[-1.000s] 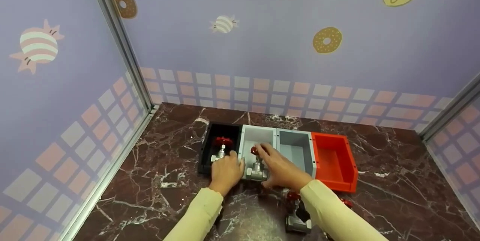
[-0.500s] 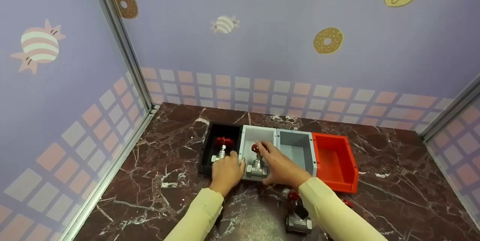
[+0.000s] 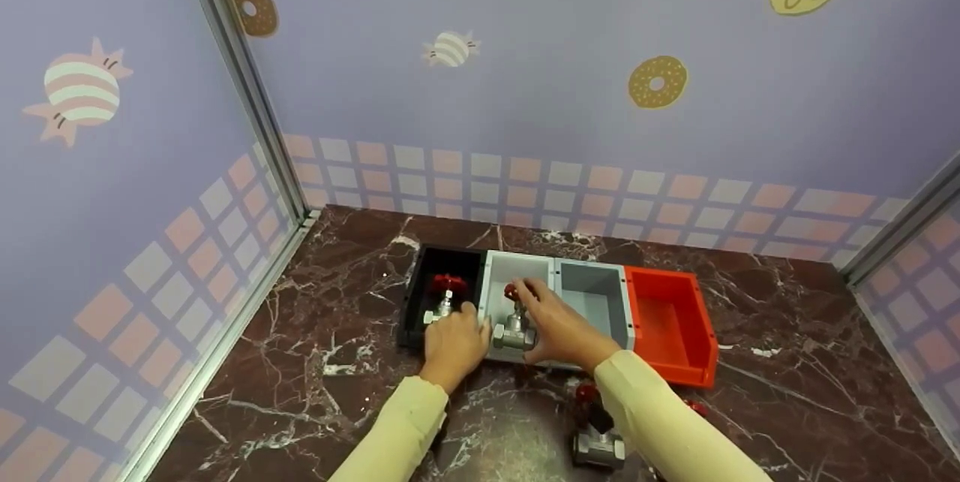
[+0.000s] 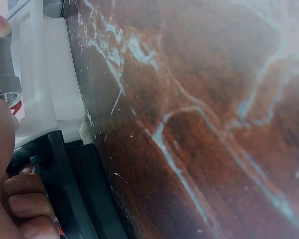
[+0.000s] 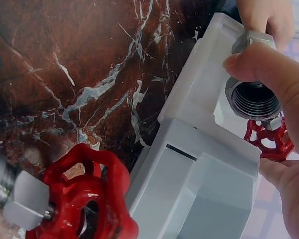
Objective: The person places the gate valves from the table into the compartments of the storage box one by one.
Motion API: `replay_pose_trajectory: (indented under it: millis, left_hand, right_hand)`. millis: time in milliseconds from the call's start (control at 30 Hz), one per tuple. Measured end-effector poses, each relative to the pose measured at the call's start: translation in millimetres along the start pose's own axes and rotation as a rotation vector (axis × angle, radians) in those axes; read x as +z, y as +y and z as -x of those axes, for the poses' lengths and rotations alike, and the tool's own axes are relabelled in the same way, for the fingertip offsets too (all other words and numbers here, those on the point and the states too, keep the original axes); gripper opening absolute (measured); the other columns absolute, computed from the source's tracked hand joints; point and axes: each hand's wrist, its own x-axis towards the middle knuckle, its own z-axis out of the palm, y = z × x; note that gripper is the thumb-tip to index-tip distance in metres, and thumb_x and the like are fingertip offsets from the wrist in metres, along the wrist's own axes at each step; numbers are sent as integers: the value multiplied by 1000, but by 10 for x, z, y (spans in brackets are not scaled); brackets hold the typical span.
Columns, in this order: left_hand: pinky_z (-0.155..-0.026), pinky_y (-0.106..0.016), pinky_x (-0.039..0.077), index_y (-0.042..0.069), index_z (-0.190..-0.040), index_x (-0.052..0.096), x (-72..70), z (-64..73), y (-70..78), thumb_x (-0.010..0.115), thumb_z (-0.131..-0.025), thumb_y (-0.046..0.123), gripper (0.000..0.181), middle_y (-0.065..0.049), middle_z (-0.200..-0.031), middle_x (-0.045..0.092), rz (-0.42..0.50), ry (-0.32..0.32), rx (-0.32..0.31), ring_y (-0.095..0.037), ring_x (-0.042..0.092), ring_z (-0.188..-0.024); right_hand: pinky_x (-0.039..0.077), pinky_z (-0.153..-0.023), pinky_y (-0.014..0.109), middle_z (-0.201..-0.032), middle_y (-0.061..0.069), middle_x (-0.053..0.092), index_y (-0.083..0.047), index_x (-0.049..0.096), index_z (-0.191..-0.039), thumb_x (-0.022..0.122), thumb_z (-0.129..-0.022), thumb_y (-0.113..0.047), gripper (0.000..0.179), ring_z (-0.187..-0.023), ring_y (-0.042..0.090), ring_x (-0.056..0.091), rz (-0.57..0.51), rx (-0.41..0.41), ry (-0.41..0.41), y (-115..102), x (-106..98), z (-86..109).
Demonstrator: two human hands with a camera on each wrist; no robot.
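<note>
Black bin (image 3: 451, 260): holds valve (image 3: 447, 299) | at white bin (image 3: 519, 267): right fingers (image 3: 532, 302) pinch second valve (image 3: 514, 324) | left fingers (image 4: 31, 204): cannot tell

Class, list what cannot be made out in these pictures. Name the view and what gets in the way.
Head view: the lower right of the handwheel valve in the black bin, behind the left hand.
Head view: what the red piece belongs to; the right sleeve covers it.
Left wrist view: much of the held valve, cut off by the left edge.
Right wrist view: most of the foreground valve, cut off by the left edge.
</note>
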Motion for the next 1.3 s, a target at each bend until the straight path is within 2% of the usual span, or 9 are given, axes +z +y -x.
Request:
replay_pose_trajectory:
  millis: [200, 500, 733, 900, 1133, 1300]
  left_hand:
    - [-44, -41, 44, 8, -79, 58, -9, 4, 4, 63, -87, 37, 30, -10, -60, 65, -3, -9, 0, -28, 61, -49]
    - [-46, -43, 45, 8, -80, 59, -14, 4, 13, 65, -85, 36, 30, -12, -61, 66, -4, 11, -4, -31, 62, -51]
    - [-46, -43, 46, 7, -83, 60, -19, 6, 12, 63, -87, 38, 31, -11, -62, 66, -10, -13, -7, -30, 62, -52]
    - [-45, -42, 45, 8, -81, 59, -18, -2, 8, 63, -87, 38, 31, -10, -61, 65, -12, -22, -9, -29, 61, -50]
    - [-47, -44, 47, 9, -82, 59, -49, -17, 13, 60, -89, 39, 31, -11, -63, 66, -12, -66, -16, -30, 63, -53]
    - [-47, -43, 47, 8, -83, 60, -44, -13, 13, 59, -90, 39, 32, -10, -63, 66, -16, -69, -11, -29, 63, -52]
  right_hand:
    - [42, -105, 47, -151, 26, 30, -4, 19, -153, 92, -54, -18, 124, -129, 40, 45, -16, 20, 0, 16, -2, -23]
    - [44, -103, 45, -151, 24, 30, -5, 20, -153, 91, -55, -19, 122, -128, 39, 46, 9, 23, 1, 49, 7, -62]
    - [46, -100, 45, -149, 25, 32, -2, 22, -152, 91, -53, -17, 121, -124, 39, 49, 6, 15, 20, 66, 6, -92]
    - [45, -102, 46, -150, 25, 31, -1, 22, -152, 91, -55, -18, 120, -127, 41, 47, -5, 32, 6, 60, -15, -119]
    - [45, -101, 46, -149, 23, 31, -2, 21, -152, 90, -58, -19, 118, -130, 40, 45, 15, 44, -14, 65, -29, -156]
    - [45, -100, 47, -149, 23, 30, -2, 22, -152, 91, -59, -20, 117, -130, 39, 44, 10, 54, -31, 59, -35, -173]
